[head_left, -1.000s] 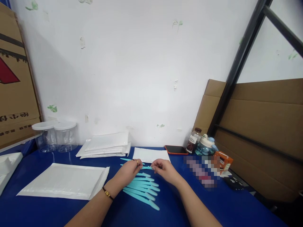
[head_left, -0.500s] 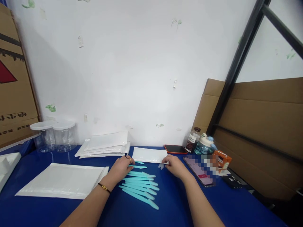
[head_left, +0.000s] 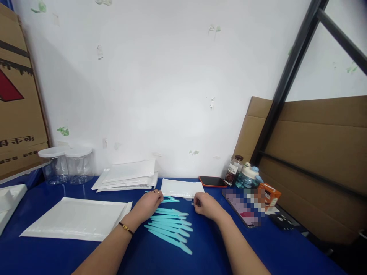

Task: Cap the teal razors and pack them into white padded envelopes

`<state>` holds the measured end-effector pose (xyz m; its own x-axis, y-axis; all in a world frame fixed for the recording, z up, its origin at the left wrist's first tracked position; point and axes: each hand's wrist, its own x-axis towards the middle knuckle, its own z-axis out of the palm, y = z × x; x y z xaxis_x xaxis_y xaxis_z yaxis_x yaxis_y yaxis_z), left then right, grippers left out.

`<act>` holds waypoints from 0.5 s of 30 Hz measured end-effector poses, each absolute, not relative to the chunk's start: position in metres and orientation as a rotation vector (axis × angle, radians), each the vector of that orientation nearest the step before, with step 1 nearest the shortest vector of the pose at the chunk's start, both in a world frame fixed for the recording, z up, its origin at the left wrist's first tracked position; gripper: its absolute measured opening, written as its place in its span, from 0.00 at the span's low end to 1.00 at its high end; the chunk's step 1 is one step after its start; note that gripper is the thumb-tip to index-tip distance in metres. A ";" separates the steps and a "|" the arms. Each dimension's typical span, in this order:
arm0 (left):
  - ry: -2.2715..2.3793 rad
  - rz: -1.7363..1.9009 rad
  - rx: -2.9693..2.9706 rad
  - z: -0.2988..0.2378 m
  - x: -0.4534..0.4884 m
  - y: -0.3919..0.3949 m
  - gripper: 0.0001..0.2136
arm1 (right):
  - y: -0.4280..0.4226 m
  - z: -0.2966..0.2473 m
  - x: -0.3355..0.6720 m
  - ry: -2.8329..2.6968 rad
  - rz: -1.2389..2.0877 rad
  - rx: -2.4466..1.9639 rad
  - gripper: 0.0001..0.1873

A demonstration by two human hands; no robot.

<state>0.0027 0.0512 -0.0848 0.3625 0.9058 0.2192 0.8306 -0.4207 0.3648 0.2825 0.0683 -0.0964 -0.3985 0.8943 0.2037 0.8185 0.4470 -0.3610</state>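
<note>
My left hand (head_left: pixel 149 204), with a ring and a dark beaded bracelet, is closed on a couple of teal eyebrow razors (head_left: pixel 171 199). Their ends stick out past its fingers on the right. Across from it my right hand (head_left: pixel 207 205) pinches a small translucent plastic piece (head_left: pixel 192 204), possibly a blade cover; its fingers hide most of it. Between and below the hands, several more teal razors (head_left: pixel 172 225) lie fanned out on the blue tabletop (head_left: pixel 212 248), tips to the right. Just behind the hands a white padded envelope (head_left: pixel 182 188) lies flat.
White envelopes are stacked (head_left: pixel 129 175) at the back, and a larger envelope (head_left: pixel 77 219) lies at left. Two clear jars (head_left: pixel 78 166) stand behind. At right are a phone (head_left: pixel 241 210), an orange-edged phone (head_left: pixel 212 181), a brown bottle (head_left: pixel 233 170) and an orange box (head_left: pixel 268 194).
The left hand has gathered the upper razors closer together in its fingers. My right hand has shifted slightly left with the small translucent piece.
</note>
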 end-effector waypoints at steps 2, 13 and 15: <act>1.541 0.604 2.385 -0.084 0.004 0.050 0.11 | 0.070 -0.099 0.283 -2.289 0.419 -1.440 0.07; 1.423 0.607 2.347 -0.083 0.012 0.046 0.10 | 0.061 -0.090 0.256 -1.846 1.086 -1.058 0.12; 1.412 0.611 2.346 -0.084 0.012 0.047 0.10 | 0.059 -0.088 0.253 -1.826 1.108 -1.048 0.14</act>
<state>0.0118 0.0465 -0.0837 0.4154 0.8900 0.1882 0.7461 -0.4517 0.4891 0.2530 0.0590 -0.0883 -0.3887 0.9042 0.1769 0.2605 0.2920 -0.9203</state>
